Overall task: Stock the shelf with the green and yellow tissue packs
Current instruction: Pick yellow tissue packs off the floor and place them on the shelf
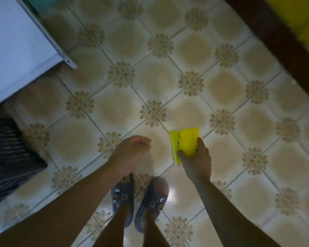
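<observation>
The right hand (197,163) pinches a yellow tissue pack (185,141) by its near edge, at about 5 o'clock in the view, above the tiled floor (114,107). Its fingers (202,145) and thumb cover only the lower corner. The left hand (130,150), near 6 o'clock, hangs loosely curled and holds nothing. With so little of the smooth wrapper held, the pack could slip and drop by the sandals (150,198). The white unit (16,50) at 10 o'clock may be the shelf, and a hasty swing could catch its corner.

Yellow tissue pack (185,142), flat, printed cartoon face, tilted, pinched in right hand (197,162) above tiled floor.
</observation>
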The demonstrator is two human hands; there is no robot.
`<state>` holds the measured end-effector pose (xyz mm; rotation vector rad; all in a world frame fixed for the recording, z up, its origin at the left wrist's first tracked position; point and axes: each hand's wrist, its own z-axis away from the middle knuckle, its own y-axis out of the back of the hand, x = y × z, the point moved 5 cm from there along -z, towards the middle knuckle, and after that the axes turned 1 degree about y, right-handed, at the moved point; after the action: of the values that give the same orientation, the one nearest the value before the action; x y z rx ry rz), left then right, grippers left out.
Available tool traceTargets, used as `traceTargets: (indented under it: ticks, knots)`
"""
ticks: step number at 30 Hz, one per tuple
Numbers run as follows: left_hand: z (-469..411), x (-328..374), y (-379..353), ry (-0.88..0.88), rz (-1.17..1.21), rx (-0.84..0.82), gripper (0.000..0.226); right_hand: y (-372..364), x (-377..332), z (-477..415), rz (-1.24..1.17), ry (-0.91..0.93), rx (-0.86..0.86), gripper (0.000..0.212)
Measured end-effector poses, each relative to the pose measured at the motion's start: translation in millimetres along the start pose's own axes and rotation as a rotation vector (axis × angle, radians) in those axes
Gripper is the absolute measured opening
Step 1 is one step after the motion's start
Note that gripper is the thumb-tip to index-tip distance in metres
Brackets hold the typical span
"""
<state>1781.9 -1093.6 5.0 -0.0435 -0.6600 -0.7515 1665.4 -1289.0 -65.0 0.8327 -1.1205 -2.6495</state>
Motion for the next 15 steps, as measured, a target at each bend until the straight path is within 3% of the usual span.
traceTargets:
  ticks: [9, 15]
  knots:
    - [215, 210, 169, -0.346, 0.201, 0.320, 0.013, 203, -321, 143, -0.362, 0.587, -0.011, 0.083]
    - [349, 298, 298, -0.618, 0.322, 0.567, 0.014, 275, -496, 246, -0.426, 0.891, -0.028, 0.070]
